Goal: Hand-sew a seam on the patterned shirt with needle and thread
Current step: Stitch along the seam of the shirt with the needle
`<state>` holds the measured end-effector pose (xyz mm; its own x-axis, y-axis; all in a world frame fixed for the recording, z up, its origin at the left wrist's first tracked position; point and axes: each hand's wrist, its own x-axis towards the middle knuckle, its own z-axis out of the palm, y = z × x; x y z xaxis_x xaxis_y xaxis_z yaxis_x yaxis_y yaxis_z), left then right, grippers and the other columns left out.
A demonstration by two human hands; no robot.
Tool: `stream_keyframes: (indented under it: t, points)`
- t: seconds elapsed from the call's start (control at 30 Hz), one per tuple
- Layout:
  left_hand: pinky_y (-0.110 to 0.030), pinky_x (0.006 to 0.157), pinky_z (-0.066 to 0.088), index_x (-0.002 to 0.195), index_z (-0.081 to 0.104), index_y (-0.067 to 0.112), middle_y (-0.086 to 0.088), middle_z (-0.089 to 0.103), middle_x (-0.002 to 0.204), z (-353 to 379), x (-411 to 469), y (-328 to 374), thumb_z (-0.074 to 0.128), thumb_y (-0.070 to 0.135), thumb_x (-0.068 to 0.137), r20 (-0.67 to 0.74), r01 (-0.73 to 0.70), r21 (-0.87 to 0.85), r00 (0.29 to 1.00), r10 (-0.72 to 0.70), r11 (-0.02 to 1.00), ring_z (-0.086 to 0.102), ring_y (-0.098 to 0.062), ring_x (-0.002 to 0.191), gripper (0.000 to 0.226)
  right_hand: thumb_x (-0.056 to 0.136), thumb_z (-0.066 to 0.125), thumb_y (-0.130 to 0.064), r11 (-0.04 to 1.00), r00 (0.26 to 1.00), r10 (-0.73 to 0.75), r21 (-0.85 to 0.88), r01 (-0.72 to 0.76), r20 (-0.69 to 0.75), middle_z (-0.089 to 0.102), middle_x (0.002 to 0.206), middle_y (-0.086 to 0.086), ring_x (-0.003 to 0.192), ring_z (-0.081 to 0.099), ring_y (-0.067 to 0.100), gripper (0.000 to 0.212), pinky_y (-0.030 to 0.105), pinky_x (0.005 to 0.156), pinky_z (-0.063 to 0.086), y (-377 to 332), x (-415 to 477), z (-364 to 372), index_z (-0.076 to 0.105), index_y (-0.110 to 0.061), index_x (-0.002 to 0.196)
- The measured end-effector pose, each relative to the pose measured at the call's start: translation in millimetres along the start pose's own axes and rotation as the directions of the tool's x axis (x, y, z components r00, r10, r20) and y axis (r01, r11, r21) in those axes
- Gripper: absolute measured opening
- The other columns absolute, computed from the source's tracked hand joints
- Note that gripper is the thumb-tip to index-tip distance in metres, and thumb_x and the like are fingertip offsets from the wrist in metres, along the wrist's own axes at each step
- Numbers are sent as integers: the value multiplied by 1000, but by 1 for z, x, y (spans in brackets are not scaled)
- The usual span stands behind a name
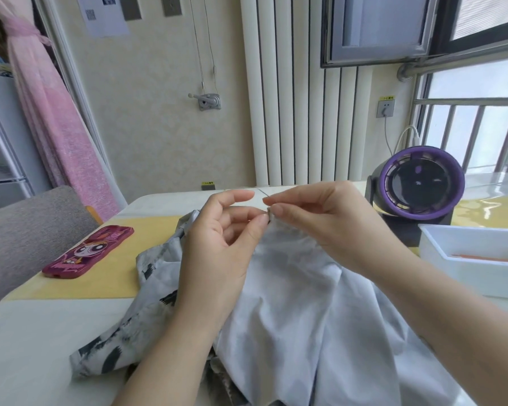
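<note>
The patterned shirt (291, 303) lies bunched on the table, pale inside facing up and grey-black print showing along its left edge. My left hand (220, 244) pinches a raised fold of the fabric between thumb and fingertips. Just to its right, my right hand (320, 218) pinches a thin needle (265, 195) that sticks up and left from the fold's top. The two hands almost touch at the fold. No thread can be made out.
A pink phone case (88, 253) with a cartoon figure lies on the yellow mat (109, 276) at left. A purple desk fan (420, 183) stands at back right, with a white tray (475, 253) in front of it. A grey chair (27, 235) is at far left.
</note>
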<state>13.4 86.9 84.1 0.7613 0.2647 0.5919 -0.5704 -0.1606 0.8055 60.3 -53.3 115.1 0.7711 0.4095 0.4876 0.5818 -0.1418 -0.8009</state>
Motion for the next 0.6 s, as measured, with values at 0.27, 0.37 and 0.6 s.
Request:
stream_keyframes:
  t: [0.27, 0.37, 0.6]
  points:
    - [-10, 66, 46, 97, 61, 22, 9, 68, 76, -2, 1, 0, 68, 10, 81, 7, 93, -7, 996, -93, 996, 62, -2, 70, 21, 84, 68, -14, 999, 999, -36, 26, 37, -15, 74, 83, -9, 81, 69, 5, 15, 17, 79, 53, -1, -1, 1, 72, -28, 84]
    - [-11, 66, 46, 85, 66, 19, 8, 69, 75, -5, 2, -2, 70, 13, 80, 5, 145, -12, 989, -145, 989, 61, -2, 70, 9, 84, 69, -15, 999, 999, -39, 29, 40, -34, 74, 82, -7, 81, 69, 6, 13, 16, 78, 53, -1, -1, 1, 73, -27, 85]
    - [-11, 71, 46, 76, 69, 25, 12, 71, 74, -7, 1, -2, 70, 16, 81, 35, 60, 161, 997, -67, 985, 64, -2, 73, 10, 83, 69, -14, 999, 1000, -16, 49, 17, -16, 75, 85, -7, 84, 69, 3, 10, 21, 84, 53, 1, -1, 2, 74, -23, 86]
